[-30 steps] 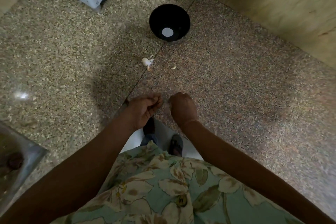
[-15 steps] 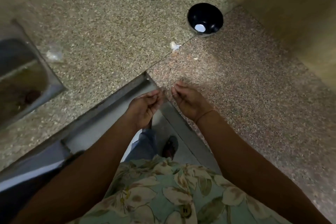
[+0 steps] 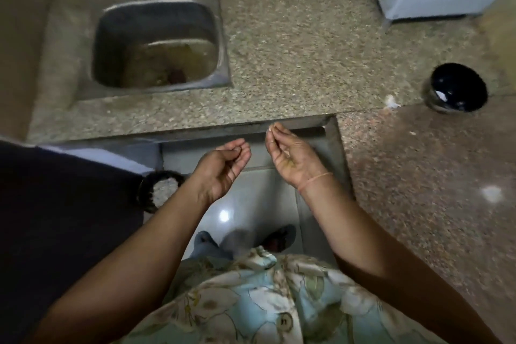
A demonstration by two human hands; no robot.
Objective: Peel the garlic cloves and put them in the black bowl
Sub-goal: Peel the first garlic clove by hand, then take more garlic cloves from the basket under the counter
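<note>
Both palms up, near the surface edge: right hand [image 3: 293, 160] pinches a pale bit [image 3: 270, 128] at its fingertips; left hand [image 3: 223, 167] fingers curled, contents unclear.

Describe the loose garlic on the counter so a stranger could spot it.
On the speckled countertop, far right of the steel sink, sits a black bowl. Just left of it lies the garlic piece, small and white, the only pale lump on the stone; the right hand pinches a far tinier pale bit.

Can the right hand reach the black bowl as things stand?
Probably yes: only bare counter and a garlic piece lie between the right hand and the black bowl, though it pinches a small white bit.
</note>
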